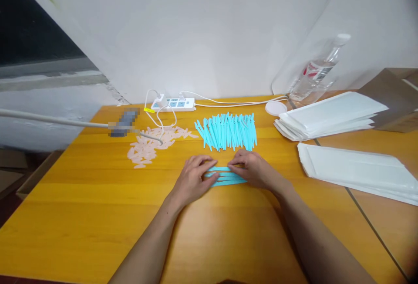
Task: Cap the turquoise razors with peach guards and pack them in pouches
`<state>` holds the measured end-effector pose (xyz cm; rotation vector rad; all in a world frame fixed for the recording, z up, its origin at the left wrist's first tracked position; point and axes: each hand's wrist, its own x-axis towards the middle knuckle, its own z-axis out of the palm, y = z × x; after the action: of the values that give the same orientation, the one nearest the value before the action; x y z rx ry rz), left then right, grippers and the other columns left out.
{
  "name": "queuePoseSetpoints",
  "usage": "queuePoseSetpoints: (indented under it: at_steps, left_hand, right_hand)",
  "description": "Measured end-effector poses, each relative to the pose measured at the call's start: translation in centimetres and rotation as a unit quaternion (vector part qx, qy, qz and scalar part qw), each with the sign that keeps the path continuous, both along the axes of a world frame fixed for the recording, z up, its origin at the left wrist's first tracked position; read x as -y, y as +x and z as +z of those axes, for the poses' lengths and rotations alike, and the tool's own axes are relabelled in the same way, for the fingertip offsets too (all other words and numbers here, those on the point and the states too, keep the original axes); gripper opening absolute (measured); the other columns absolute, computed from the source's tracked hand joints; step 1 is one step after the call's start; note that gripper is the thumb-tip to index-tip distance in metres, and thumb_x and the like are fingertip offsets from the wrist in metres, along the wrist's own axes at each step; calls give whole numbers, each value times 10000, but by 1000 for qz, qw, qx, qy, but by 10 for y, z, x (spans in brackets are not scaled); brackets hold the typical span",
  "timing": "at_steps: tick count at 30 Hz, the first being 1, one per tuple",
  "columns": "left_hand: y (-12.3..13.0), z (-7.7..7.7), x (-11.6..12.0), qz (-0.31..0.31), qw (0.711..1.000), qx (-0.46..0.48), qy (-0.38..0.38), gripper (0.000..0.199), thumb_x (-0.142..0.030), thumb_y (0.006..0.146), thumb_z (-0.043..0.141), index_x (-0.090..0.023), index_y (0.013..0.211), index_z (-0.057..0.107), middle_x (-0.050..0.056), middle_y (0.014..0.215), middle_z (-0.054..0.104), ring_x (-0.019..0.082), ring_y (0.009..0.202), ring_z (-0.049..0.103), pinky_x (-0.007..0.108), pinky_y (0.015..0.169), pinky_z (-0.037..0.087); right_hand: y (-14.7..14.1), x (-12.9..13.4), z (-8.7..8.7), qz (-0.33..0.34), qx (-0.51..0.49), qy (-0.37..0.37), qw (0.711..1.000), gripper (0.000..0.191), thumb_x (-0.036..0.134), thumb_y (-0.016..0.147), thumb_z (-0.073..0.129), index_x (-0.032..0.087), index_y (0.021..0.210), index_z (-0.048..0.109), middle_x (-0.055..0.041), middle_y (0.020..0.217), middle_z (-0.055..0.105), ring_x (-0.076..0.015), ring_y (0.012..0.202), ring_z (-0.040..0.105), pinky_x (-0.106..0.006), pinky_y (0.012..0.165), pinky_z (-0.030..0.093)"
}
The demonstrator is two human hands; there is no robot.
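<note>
Several flat blue strips (227, 178) lie side by side across the table in front of me, their ends partly hidden by my hands. My left hand (197, 177) rests at their left ends, fingers apart, with fingertips and thumb touching the strips. At the right ends is my right hand (250, 166), its thumb and index finger pinched on the farthest strip. Just beyond my hands a row of many upright-laid blue pieces (228, 131) spreads on the table. To the left of that row is a scattered pile of small pale pink pieces (143, 147).
A white power strip (178, 104) with cables lies along the wall. White padded envelopes (352, 166) are on the right, near a clear bottle (315, 72), a round white lid (276, 108) and a cardboard box (392, 101). A blurred dark object (124, 123) lies left.
</note>
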<state>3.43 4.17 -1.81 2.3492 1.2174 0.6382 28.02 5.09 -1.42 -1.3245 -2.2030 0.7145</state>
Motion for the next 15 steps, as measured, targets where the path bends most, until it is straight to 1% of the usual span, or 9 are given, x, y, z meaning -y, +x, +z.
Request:
queuePoseSetpoints:
  at_steps: [1, 3, 4, 5, 6, 8, 11, 13, 15]
  left_hand:
    - [4, -1, 2, -22, 1000, -13, 16, 413, -388, 952, 615, -280, 1351, 623, 89, 1365, 626, 264, 1248, 550, 454, 1041, 439]
    - [12, -3, 6, -70, 996, -46, 33, 432, -385, 974, 581, -307, 1399, 574, 63, 1484, 552, 279, 1372, 470, 497, 1102, 384]
    - [16, -4, 8, -90, 993, -61, 34, 414, -374, 990, 556, -315, 1400, 571, 49, 1503, 537, 280, 1407, 443, 511, 1123, 360]
    - [18, -6, 10, -105, 991, -72, 31, 394, -362, 1004, 530, -319, 1392, 576, 40, 1505, 538, 278, 1427, 427, 520, 1140, 341]
    - [19, -7, 11, -114, 990, -79, 26, 377, -351, 1015, 509, -320, 1383, 584, 34, 1498, 547, 276, 1438, 421, 527, 1153, 324]
    - [20, -7, 13, -120, 990, -77, 14, 359, -332, 1025, 485, -322, 1365, 600, 30, 1482, 564, 274, 1449, 414, 534, 1174, 297]
    - [17, -5, 14, -117, 992, -45, -13, 364, -329, 1016, 503, -328, 1366, 604, 38, 1462, 583, 273, 1445, 425, 536, 1182, 293]
    - [13, -1, 14, -106, 994, -12, -28, 386, -348, 1001, 534, -330, 1382, 595, 53, 1459, 584, 274, 1426, 452, 531, 1180, 307]
    - [7, 4, 10, -76, 996, 30, -26, 396, -357, 978, 575, -328, 1371, 613, 65, 1446, 596, 271, 1389, 495, 504, 1172, 338]
  right_hand:
    - [1, -2, 1, -47, -2, 12, 999, 249, 282, 936, 571, 204, 812, 772, -42, 778, 689, -166, 737, 617, -275, 688, 425]
    - [3, -8, 5, -173, 12, 34, 984, 244, 334, 921, 593, 194, 831, 772, -51, 781, 708, -183, 737, 634, -288, 699, 439]
    - [3, -13, 7, -233, 28, 37, 971, 258, 369, 914, 602, 189, 846, 774, -58, 785, 718, -194, 732, 643, -298, 702, 445]
    - [3, -19, 9, -277, 47, 33, 959, 280, 404, 909, 607, 185, 868, 777, -66, 790, 727, -207, 734, 654, -309, 710, 453]
    - [2, -26, 12, -303, 67, 24, 950, 308, 434, 908, 605, 181, 898, 780, -75, 797, 736, -225, 751, 668, -322, 728, 461]
    - [-3, -42, 16, -320, 103, 3, 942, 363, 464, 916, 588, 165, 998, 776, -104, 844, 755, -266, 835, 695, -349, 787, 475]
    - [-13, -67, 19, -315, 135, -21, 939, 423, 452, 923, 573, 122, 1128, 740, -187, 1007, 755, -333, 1014, 684, -396, 880, 472]
    - [-17, -81, 17, -313, 142, -37, 938, 387, 411, 900, 598, 108, 1090, 748, -228, 1056, 742, -356, 1057, 671, -409, 895, 470]
    - [-19, -91, 14, -313, 138, -56, 938, 288, 349, 859, 631, 121, 969, 771, -226, 1002, 752, -350, 1035, 680, -394, 880, 475]
